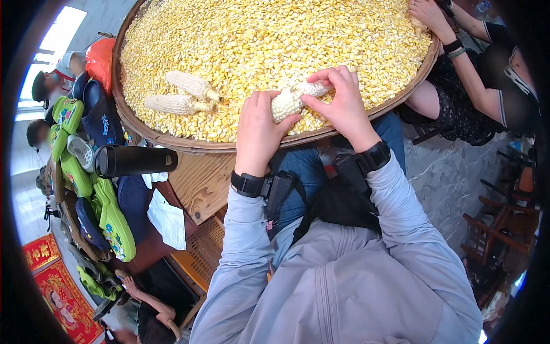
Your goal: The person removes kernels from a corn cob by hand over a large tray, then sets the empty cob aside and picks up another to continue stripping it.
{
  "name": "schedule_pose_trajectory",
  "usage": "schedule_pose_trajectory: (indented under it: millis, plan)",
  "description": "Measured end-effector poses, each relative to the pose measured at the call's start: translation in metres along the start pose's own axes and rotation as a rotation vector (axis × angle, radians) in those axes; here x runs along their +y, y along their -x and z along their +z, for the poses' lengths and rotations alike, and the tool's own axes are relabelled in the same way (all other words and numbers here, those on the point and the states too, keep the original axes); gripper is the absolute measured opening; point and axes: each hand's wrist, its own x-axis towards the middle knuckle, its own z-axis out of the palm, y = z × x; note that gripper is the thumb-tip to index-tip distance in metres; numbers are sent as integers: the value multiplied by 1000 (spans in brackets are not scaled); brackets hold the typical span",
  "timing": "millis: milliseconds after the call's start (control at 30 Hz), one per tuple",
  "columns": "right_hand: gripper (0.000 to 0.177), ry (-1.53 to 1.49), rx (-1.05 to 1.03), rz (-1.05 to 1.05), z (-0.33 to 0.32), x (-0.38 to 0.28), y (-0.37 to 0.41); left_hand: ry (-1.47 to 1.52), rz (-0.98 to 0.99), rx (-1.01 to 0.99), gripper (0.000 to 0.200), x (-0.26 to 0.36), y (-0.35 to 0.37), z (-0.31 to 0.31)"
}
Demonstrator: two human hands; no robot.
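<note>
Both of my hands grip one pale corn cob (290, 101) over the near rim of a big round woven tray (172, 139) filled with loose yellow kernels (269, 40). My left hand (258, 129) wraps the cob's lower end, thumb on top. My right hand (339, 103) pinches its upper end with fingers and thumb. Part of the cob is bare, part still carries kernels. Two stripped white cobs (182, 95) lie on the kernels to the left of my hands.
Another person's hand (428, 16) and arm reach into the tray at the far right. A black cylindrical flask (134, 161) lies left of the tray beside green and navy slippers (109, 218). A wooden block (201, 182) sits under the tray. Wooden chairs stand at the right.
</note>
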Motion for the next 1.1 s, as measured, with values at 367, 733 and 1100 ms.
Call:
schedule_pose_trajectory:
  millis: [367, 733, 1100]
  plan:
    - [19, -43, -40, -132, -5, -8, 3, -23, -24, -13, 57, 1, 0, 0]
    - [19, -105, -26, 76, 5, -4, -5, -26, -25, -28, 59, 1, 0, -1]
    - [13, -19, -31, -179, -2, -14, 4, -11, -23, -17, 53, 0, 0, -1]
